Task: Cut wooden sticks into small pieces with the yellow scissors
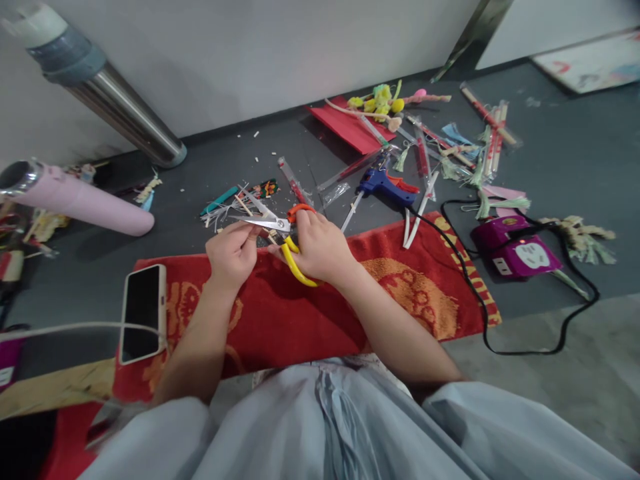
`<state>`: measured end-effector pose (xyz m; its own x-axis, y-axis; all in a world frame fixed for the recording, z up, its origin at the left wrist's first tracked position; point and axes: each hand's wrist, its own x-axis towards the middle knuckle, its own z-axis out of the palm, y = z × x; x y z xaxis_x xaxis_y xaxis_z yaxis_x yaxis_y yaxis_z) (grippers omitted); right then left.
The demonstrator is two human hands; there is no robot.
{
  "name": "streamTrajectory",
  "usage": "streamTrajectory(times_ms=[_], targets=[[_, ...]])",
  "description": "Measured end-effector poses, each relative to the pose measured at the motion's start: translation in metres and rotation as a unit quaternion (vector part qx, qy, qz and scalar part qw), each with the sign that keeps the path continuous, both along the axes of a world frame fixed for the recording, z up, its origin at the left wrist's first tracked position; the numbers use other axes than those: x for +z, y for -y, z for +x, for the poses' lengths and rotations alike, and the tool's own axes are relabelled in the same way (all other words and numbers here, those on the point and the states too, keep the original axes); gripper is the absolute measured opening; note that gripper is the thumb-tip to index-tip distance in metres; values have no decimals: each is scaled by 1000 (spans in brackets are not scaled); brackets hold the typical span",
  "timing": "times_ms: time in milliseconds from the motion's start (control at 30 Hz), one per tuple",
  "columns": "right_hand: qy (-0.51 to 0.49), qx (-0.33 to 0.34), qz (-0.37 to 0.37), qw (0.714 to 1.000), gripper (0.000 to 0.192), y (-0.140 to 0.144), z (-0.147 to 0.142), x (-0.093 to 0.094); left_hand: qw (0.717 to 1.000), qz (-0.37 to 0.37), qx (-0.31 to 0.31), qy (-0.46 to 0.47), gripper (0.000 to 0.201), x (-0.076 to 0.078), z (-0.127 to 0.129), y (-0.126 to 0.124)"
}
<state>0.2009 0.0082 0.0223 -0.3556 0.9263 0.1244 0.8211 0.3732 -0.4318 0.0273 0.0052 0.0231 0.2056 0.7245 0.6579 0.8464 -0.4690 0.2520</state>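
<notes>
1. Scissors (280,230) with silver blades, one orange handle loop and one yellow handle loop sit in the right hand (320,248), above the far edge of a red towel (300,313) spread on the dark floor (560,167).
2. Blades stand parted, their tips pointing to the left, towards the left hand (234,252).
3. Right-hand fingers (305,223) are curled through and around the handles, gripping the scissors; the yellow loop shows below the palm and the orange one above the knuckles.
4. Left-hand fingers (250,229) are pinched closed on a small thin piece held right at the blades; what it is cannot be told.
5. Red towel carries orange printed patterns and lies across the front of the person's lap.
6. White-cased phone (143,312) lies screen-up on the towel's left end, with a white cable (70,328) running from it to the left.
7. Blue glue gun (384,185) rests on the floor just beyond the towel, near the right hand.
8. Purple power strip (515,250) lies to the right of the towel, with a black cord (480,300) looping around it.
9. Pink bottle (80,200) lies on its side at the left.
</notes>
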Motion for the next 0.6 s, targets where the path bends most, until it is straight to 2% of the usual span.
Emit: streamTrajectory(times_ms=[167,433,600], targets=[[-1,9,-2,1000,69,0,1,1,999,5,-12,-31,32,-2,-2,-2],[12,-13,-16,1000,64,1,-1,2,994,38,22,-100,30,-9,-7,-3],[17,-24,-39,999,61,1,-3,5,994,45,32,-99,29,-9,-7,-3]])
